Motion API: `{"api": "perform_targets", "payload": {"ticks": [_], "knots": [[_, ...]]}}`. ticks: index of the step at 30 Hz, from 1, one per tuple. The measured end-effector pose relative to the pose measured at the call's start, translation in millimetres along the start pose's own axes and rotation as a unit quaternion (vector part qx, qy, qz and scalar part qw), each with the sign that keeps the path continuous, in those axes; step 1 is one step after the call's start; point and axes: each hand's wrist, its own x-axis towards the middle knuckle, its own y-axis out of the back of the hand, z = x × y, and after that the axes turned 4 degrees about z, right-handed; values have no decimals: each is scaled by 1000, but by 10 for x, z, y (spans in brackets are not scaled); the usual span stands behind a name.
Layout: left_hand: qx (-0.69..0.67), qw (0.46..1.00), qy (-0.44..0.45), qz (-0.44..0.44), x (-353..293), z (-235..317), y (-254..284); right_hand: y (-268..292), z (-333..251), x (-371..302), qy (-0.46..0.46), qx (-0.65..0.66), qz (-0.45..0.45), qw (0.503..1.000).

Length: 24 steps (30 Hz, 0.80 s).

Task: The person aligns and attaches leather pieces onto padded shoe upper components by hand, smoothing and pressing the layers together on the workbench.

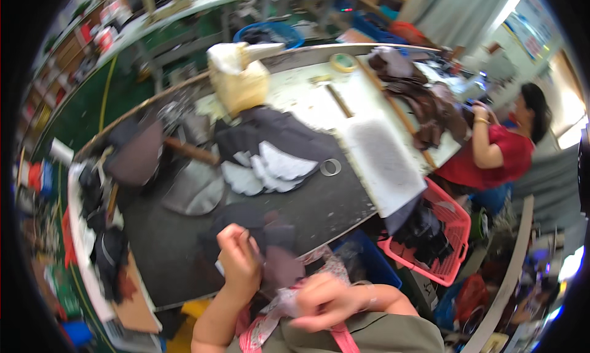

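At the near edge of the black work mat [169,248], my left hand [241,261] is raised, its fingers closed in a pinch. What they hold, if anything, cannot be made out; blurred dark flat pieces [279,236] lie just beside it. A brownish piece [283,268] shows between my hands. Close to my body, over a patterned pink-and-white cloth [270,319], my right hand [322,299] is curled and smeared by motion. Farther up the mat, white paper-like pieces [276,165] lie on a dark fabric stack [289,135], with a ring-shaped roll [330,167] next to it.
Grey rounded pieces [193,187] and a wooden-handled tool [190,150] lie at the left. A yellowish wrapped block [239,86] stands behind. On the right are a pink basket [458,254] with dark material, a blue bin [372,264] and a person in red [504,150].
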Motion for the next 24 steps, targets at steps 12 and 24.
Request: {"api": "perform_targets", "payload": {"ticks": [12,24], "knots": [[171,974,-149,-10,-115,36,462,1074,524,-1195,-350,-182,275,877],[-75,988,51,-124,-176,245,360,514,253,-789,-188,-576,145,782]]}}
